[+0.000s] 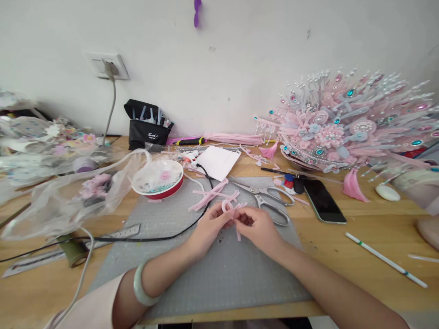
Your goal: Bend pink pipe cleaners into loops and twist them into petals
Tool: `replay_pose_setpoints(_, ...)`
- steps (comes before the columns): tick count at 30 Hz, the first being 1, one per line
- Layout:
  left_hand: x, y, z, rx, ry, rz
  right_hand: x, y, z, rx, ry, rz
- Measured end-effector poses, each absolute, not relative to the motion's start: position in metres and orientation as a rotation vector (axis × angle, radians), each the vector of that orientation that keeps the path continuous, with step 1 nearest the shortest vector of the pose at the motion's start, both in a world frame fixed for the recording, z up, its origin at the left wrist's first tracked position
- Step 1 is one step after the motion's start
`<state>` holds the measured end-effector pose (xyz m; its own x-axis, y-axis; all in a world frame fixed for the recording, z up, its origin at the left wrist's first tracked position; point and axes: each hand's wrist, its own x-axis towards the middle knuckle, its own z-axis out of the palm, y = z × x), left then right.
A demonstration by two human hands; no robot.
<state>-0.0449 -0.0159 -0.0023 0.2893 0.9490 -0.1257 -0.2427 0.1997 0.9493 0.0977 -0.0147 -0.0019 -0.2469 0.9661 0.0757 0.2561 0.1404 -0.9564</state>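
Over the grey cutting mat (206,274), my left hand (214,224) pinches a pink pipe cleaner (226,207) that is bent into a loop. Close against it, my right hand (255,226) has its fingers closed on the same pink piece, and a short end hangs below. The fingertips partly hide where the strands meet. Just behind my hands lie several cut pink pipe cleaners (207,196). Silver scissors (264,194) rest beyond my right hand, blades pointing away to the left.
A red-rimmed bowl of beads (164,194) sits at left, near a glue gun (192,157) and its black cable (164,239). At right are a phone (324,201), a white stick (386,259) and a large jewelled pink headdress (343,123). Plastic bags (113,201) spread on the left.
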Motion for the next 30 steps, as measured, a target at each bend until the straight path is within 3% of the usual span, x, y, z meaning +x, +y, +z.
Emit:
replay_pose_setpoints(6,-0.0483,-0.0102,-0.0033,1.02,0.941,1.019,0.0978,-0.0143,-0.0027,-1.194,-1.636,1.164)
replay_pose_setpoints(16,-0.0466,-0.0123,-0.0031,1.027,0.964,1.01,0.0939,-0.011,-0.0031,-1.129,-1.367,1.595)
replay_pose_setpoints(30,-0.0518,-0.0126,-0.0057,1.019,0.978,1.114,0.0989,-0.0076,0.0,-1.162,-1.146,1.605)
